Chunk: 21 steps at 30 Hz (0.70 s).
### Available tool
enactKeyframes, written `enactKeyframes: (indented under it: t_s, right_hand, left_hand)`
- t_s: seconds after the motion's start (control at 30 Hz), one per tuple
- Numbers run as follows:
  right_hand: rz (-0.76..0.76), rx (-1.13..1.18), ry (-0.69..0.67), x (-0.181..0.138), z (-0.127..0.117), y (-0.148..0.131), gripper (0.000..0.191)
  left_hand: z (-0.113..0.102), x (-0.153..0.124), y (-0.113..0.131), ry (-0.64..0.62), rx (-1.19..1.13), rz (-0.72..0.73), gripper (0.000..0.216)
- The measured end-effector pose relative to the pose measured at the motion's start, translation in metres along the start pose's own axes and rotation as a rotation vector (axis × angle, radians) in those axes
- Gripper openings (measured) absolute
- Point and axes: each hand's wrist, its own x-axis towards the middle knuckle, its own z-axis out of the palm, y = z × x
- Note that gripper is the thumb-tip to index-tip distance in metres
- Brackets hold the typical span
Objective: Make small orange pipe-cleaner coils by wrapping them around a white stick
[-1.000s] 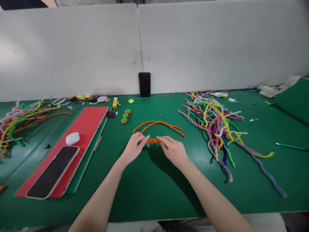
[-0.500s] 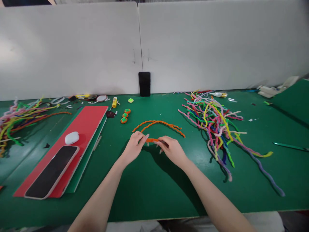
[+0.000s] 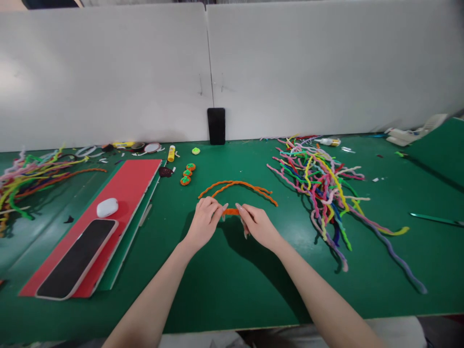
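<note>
Between my hands, a short orange length of pipe cleaner (image 3: 231, 211) is pinched at both ends, just above the green table. My left hand (image 3: 206, 217) grips its left end with thumb and fingertips. The right end sits between the thumb and fingers of my right hand (image 3: 256, 223). Right behind my hands lie long orange pipe cleaners (image 3: 239, 182), bent in an arc on the table. Small orange coils with green tops (image 3: 187, 173) stand in a row to the left, and a small green coil (image 3: 195, 151) lies behind them.
A large pile of coloured pipe cleaners (image 3: 322, 188) spreads on the right, another (image 3: 29, 179) at far left. A phone (image 3: 78, 258) and white earbud case (image 3: 108, 208) lie on a red board (image 3: 130, 179). A glue stick (image 3: 171, 153) and upright black phone (image 3: 216, 126) stand farther back.
My fingertips have shifted along the orange pipe cleaner, the right ones turning slightly. The rest of the table is unchanged apart from a slight camera shift.
</note>
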Motion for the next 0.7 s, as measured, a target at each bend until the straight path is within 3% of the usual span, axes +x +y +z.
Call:
enactKeyframes:
  t_s: [0.3,0.5,0.7]
  right_hand:
    - [-0.198,-0.254,0.118,0.001,0.0,0.01,0.017]
    - [-0.267,-0.266,0.14,0.0,0.0,0.012,0.018]
    - [-0.245,-0.263,0.138,0.0,0.001,0.011,0.021]
  left_hand:
    - [0.001,-0.001,-0.012,-0.064,-0.047,-0.157,0.037]
    - [0.0,0.002,-0.007,-0.194,-0.108,-0.104,0.044]
    - [-0.002,0.003,-0.004,-0.057,-0.046,-0.089,0.042]
